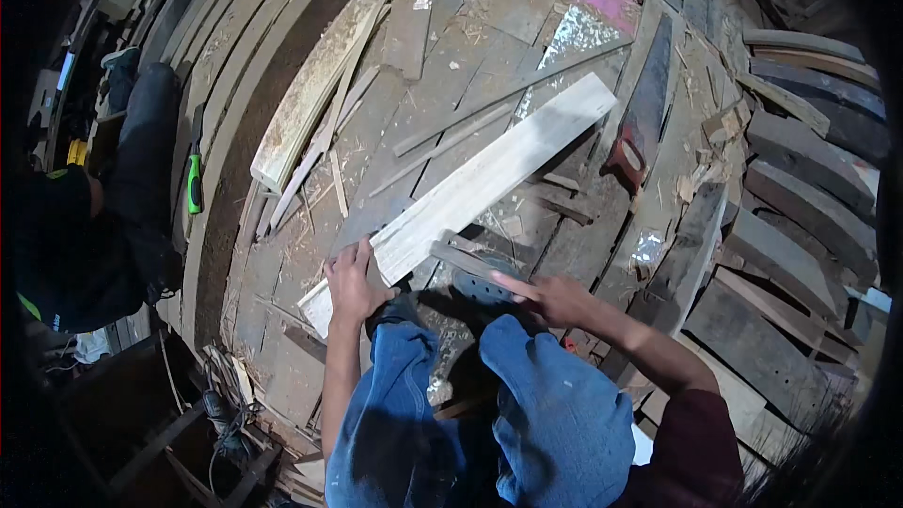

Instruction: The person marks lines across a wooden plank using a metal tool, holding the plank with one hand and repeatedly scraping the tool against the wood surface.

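A long pale wooden board (499, 169) lies slantwise in front of me, its near end by my feet. My left hand (353, 284) is closed over that near end, thumb and fingers around a small brownish flat piece (378, 268) set against the board. Much of this piece is hidden by the hand. My right hand (557, 303) grips a greyish flat wooden stick (470, 261), which points left toward the board's near edge. Below the stick shows a dark perforated clog (484, 287) on my foot.
A red-handled handsaw (632, 146) lies to the right of the board. Shaped timbers (790, 254) are stacked at the far right. Another pale plank (315, 94) and a green-handled tool (195, 179) lie left. A person's dark sleeve (61, 226) shows at the left edge.
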`<act>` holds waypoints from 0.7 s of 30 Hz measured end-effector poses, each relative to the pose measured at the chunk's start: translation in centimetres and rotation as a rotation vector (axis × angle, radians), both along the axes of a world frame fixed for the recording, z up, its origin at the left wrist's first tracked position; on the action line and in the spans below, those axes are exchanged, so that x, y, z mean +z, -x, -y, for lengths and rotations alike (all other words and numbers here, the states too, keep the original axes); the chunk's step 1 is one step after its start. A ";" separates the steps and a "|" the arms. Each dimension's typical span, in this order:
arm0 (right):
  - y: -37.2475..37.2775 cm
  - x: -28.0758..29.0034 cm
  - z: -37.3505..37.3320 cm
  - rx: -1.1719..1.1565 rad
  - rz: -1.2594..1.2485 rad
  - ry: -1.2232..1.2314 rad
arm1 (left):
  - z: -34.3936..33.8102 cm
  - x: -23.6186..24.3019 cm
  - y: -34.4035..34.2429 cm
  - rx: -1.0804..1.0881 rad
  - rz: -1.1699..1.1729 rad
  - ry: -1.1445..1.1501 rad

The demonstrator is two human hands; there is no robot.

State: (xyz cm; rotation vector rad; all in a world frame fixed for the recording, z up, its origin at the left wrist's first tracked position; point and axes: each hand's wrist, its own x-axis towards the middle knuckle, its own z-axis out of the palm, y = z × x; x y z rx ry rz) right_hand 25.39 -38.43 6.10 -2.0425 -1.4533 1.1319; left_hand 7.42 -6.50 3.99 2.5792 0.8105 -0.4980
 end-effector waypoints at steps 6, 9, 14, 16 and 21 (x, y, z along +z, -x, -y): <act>0.4 0.9 8.4 -0.697 0.155 0.079 | 3.4 3.5 -8.2 -0.467 0.258 0.036; 2.5 1.0 7.1 -0.904 0.139 -0.006 | 6.1 1.1 -11.0 -0.647 0.201 -0.018; 5.3 0.6 4.8 -0.870 -0.109 0.039 | 6.9 1.2 -13.0 -0.756 -0.016 -0.140; 5.4 0.2 4.6 -0.741 -0.068 -0.152 | 6.7 0.6 -13.0 -0.735 0.037 -0.132; 3.7 0.1 5.5 -0.769 -0.059 -0.034 | 6.6 1.0 -12.6 -0.728 0.018 -0.138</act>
